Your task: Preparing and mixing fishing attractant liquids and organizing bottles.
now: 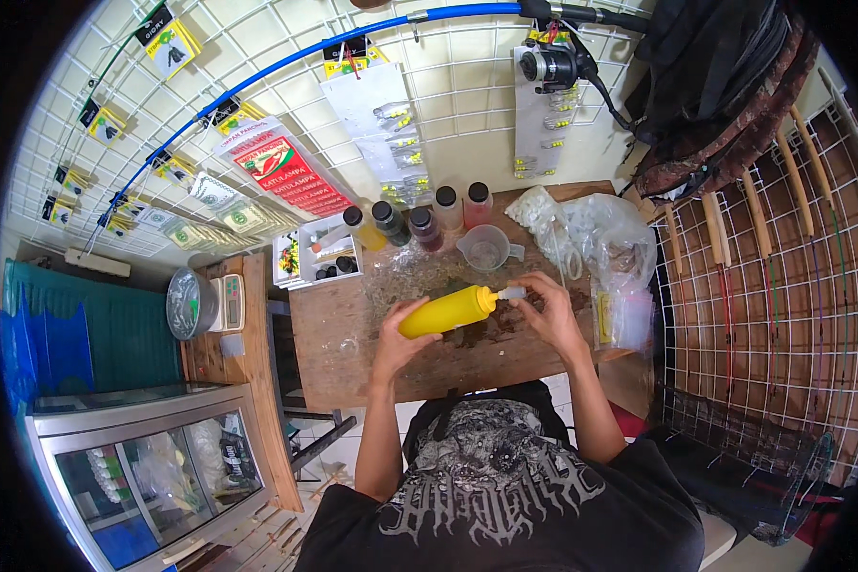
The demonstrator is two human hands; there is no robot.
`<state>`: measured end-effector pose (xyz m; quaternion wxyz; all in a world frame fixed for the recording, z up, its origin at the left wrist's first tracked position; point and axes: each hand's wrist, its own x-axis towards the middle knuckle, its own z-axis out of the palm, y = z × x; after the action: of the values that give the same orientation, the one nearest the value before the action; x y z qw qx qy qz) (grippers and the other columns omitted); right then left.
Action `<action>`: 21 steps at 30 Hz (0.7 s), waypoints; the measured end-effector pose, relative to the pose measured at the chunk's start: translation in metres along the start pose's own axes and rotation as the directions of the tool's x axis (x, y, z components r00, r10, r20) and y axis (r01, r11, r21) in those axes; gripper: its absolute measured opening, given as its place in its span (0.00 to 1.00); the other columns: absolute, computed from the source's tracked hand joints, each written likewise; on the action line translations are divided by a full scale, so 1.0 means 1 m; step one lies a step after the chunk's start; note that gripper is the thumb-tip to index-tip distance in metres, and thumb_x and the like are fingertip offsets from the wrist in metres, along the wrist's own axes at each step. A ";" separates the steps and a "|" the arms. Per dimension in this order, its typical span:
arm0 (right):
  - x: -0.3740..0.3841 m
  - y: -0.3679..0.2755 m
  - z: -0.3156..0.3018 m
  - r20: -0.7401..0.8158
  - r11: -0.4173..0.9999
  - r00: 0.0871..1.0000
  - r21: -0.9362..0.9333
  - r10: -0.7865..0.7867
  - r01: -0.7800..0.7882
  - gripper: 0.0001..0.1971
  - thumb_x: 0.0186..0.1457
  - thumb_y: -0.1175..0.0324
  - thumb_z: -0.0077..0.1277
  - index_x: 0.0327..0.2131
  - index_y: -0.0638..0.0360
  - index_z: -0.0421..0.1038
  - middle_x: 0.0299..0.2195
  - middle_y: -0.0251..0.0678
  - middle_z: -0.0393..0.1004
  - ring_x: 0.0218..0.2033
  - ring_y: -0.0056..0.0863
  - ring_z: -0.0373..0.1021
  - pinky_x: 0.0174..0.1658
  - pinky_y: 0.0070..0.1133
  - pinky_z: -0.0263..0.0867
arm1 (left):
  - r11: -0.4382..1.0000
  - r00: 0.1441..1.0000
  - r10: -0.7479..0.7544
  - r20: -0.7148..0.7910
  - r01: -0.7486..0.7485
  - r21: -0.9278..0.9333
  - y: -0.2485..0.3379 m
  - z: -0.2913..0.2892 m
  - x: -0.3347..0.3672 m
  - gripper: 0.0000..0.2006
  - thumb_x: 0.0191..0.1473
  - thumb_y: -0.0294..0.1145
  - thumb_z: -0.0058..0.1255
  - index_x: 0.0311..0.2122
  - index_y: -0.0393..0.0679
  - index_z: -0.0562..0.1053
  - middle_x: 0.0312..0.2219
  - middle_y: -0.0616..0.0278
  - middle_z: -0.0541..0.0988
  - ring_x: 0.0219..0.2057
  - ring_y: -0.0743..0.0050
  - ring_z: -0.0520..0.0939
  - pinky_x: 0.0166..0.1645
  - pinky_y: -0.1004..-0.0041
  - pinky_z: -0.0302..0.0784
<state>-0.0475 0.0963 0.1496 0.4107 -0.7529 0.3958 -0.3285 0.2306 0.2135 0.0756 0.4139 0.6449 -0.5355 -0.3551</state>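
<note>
A yellow squeeze bottle (440, 313) lies tilted in the air over the wooden table (372, 367), its nozzle end toward the right. My left hand (400, 338) is wrapped round the bottle's body. At the nozzle end, the fingers of my right hand (550, 313) pinch a small whitish cap (512, 293); whether the cap is on the tip or just off it, I cannot tell. Just beyond the bottle stands a clear plastic measuring cup (484, 250) with its handle to the right.
Several black-capped bottles of coloured liquid, one of them pink (478, 207), line the table's back. A white box (329, 250) stands at the back left, plastic bags (610, 238) at the right. A digital scale (229, 303) sits further left. Fishing gear hangs from the wire grid (467, 124).
</note>
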 end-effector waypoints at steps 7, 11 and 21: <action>-0.009 0.024 0.017 0.017 0.967 0.976 0.136 0.215 -0.215 0.13 0.52 0.80 0.60 0.43 0.65 0.77 0.35 0.36 0.79 0.33 0.20 0.74 0.35 0.18 0.70 | 0.727 0.960 -0.158 -0.231 -0.045 -0.685 -0.007 -0.001 0.011 0.36 0.49 0.18 0.64 0.63 0.38 0.62 0.51 0.57 0.73 0.51 0.71 0.75 0.58 0.67 0.73; -0.019 0.044 0.045 0.057 0.856 0.955 0.431 0.290 -0.286 0.13 0.54 0.81 0.59 0.44 0.66 0.75 0.36 0.35 0.79 0.34 0.17 0.74 0.39 0.17 0.71 | 0.373 0.927 -0.292 -0.235 -0.115 -0.921 -0.003 0.001 0.026 0.30 0.54 0.15 0.56 0.61 0.41 0.62 0.53 0.58 0.72 0.55 0.67 0.74 0.63 0.62 0.68; -0.020 0.035 0.079 0.176 0.683 0.948 0.660 0.264 -0.312 0.17 0.58 0.78 0.57 0.51 0.69 0.70 0.44 0.38 0.78 0.42 0.24 0.77 0.48 0.19 0.72 | 0.222 0.993 0.082 -0.079 -0.096 -0.970 0.077 -0.001 0.071 0.30 0.63 0.49 0.47 0.64 0.45 0.58 0.57 0.51 0.70 0.56 0.48 0.73 0.61 0.48 0.69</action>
<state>-0.0033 0.1296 0.0796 0.7165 -0.4887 0.3474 -0.3564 0.2135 0.1374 0.1457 0.7472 0.2185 -0.2324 -0.5830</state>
